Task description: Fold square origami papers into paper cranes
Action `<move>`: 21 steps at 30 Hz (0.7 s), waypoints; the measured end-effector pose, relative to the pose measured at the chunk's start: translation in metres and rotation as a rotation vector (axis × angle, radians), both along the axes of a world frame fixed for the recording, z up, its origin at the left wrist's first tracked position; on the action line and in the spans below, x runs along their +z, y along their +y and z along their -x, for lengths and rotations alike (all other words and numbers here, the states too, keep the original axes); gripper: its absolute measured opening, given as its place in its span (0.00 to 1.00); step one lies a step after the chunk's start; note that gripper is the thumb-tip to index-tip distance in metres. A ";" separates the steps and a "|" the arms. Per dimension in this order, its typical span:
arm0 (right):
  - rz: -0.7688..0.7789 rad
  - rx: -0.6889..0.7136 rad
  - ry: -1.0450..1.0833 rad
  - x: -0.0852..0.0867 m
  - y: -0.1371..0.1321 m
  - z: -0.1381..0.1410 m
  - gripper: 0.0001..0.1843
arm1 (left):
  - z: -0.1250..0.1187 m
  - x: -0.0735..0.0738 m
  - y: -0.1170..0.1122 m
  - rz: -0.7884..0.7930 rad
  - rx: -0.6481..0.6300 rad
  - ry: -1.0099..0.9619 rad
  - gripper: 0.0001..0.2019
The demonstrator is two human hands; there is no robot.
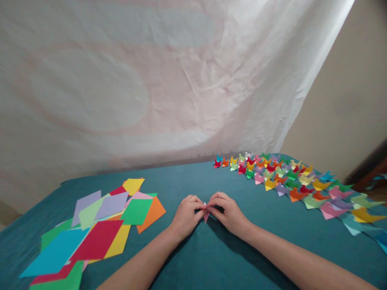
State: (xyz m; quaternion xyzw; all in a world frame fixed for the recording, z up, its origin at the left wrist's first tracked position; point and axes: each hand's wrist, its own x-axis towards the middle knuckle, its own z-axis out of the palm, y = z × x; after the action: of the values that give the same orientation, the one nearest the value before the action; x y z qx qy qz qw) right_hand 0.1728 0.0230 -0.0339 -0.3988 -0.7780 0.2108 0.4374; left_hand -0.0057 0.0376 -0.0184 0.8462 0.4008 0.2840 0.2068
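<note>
Between my two hands is a small piece of folded pink paper (206, 216), its pointed end hanging down toward me. My left hand (188, 213) pinches it from the left with thumb and forefinger. From the right, my right hand (226, 211) grips the same paper with thumb and fingertips, and the fingertips of both hands nearly meet. Much of the folded paper is hidden behind the fingers. Both hands are just above the teal cloth at the middle of the table.
Loose square paper sheets in many colours, such as a red sheet (98, 240) and a blue sheet (56, 251), lie overlapping on the left. Rows of folded paper birds (270, 184) stand along the right. A teal cloth (178, 181) covers the table; a pale sheet (169, 88) hangs behind.
</note>
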 end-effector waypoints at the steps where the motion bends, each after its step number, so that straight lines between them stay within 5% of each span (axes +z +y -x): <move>1: 0.004 0.000 0.005 0.000 0.000 0.000 0.05 | 0.000 0.000 0.000 0.010 -0.001 -0.010 0.11; 21: 0.188 0.007 0.118 -0.002 0.004 -0.003 0.06 | 0.003 -0.002 0.004 0.163 -0.003 -0.152 0.09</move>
State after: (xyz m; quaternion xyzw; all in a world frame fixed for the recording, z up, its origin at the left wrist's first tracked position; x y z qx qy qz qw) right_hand 0.1761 0.0268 -0.0361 -0.4221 -0.7291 0.3075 0.4424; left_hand -0.0086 0.0417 -0.0204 0.8031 0.4045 0.3136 0.3051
